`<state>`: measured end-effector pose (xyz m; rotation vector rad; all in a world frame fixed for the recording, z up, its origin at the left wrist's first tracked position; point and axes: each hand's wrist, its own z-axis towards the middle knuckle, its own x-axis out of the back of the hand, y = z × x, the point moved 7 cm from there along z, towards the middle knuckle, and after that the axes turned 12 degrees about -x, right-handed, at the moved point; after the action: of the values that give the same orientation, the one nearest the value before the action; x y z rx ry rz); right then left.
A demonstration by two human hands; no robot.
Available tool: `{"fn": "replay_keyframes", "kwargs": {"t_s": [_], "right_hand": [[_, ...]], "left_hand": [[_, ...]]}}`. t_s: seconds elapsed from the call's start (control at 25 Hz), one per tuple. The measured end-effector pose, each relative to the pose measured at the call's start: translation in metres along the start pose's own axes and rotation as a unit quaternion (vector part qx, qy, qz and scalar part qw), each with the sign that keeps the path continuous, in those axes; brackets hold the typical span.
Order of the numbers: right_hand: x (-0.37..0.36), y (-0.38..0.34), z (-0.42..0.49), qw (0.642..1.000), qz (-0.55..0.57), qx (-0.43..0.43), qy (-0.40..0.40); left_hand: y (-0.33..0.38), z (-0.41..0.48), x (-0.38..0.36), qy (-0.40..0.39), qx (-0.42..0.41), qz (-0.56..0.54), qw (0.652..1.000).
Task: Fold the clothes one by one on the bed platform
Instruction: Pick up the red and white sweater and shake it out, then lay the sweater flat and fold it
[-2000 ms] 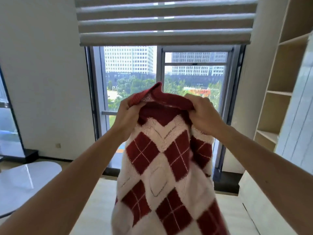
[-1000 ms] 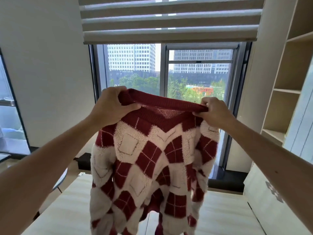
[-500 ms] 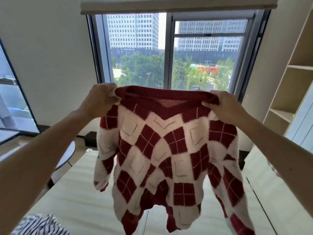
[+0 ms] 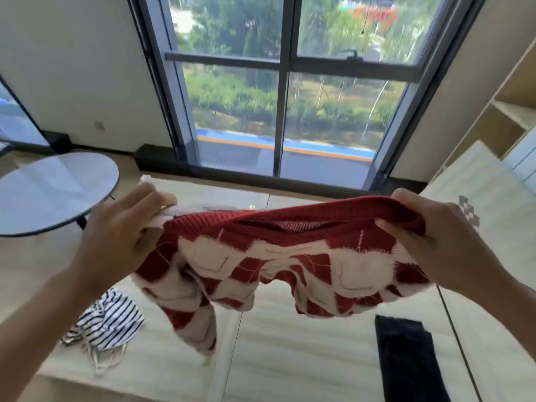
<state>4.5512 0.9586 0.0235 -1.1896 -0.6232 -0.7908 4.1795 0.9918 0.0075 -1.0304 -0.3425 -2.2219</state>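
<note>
I hold a red and white argyle sweater (image 4: 290, 256) stretched out above the pale wooden bed platform (image 4: 290, 358). My left hand (image 4: 121, 236) grips its left shoulder and my right hand (image 4: 443, 242) grips its right shoulder beside the red ribbed collar. The body and one sleeve hang down toward the platform, and the sweater is blurred. A crumpled black and white striped garment (image 4: 107, 320) lies on the platform at the lower left. A folded dark garment (image 4: 406, 355) lies at the lower right.
A round grey side table (image 4: 49, 192) stands left of the platform. A large window with a dark frame (image 4: 282, 117) fills the wall ahead. Pale wooden shelves (image 4: 510, 105) and white panels line the right side.
My hands have moved apart and down, spreading the sweater by its shoulders and lowering it toward the platform. My view has tilted down, so the platform and the other garments now show.
</note>
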Motion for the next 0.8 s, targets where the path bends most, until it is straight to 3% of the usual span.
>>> {"fn": "replay_keyframes", "kwargs": {"t_s": [0.24,0.44,0.56,0.64,0.72,0.8], "right_hand": [[-0.087,0.069,0.047,0.995,0.05,-0.064,-0.061],[-0.263,0.201,0.143,0.973,0.043,-0.175,-0.147],[-0.372,0.281,0.212,0.966,-0.059,-0.237,-0.086],[-0.441,0.327,0.23,0.946,-0.133,-0.295,-0.025],[-0.534,0.363,0.198,0.94,-0.123,-0.315,-0.052],[-0.63,0.384,0.129,0.945,-0.092,-0.291,-0.116]], "left_hand": [[-0.054,-0.002,-0.097,-0.089,0.0,-0.062,0.994],[-0.16,-0.022,-0.31,-0.221,0.015,-0.108,0.969],[-0.227,-0.038,-0.45,-0.253,0.099,0.031,0.962],[-0.247,-0.081,-0.543,-0.305,0.185,0.101,0.929],[-0.219,-0.165,-0.64,-0.37,0.197,0.043,0.907],[-0.166,-0.273,-0.711,-0.464,0.2,-0.016,0.863]]}}
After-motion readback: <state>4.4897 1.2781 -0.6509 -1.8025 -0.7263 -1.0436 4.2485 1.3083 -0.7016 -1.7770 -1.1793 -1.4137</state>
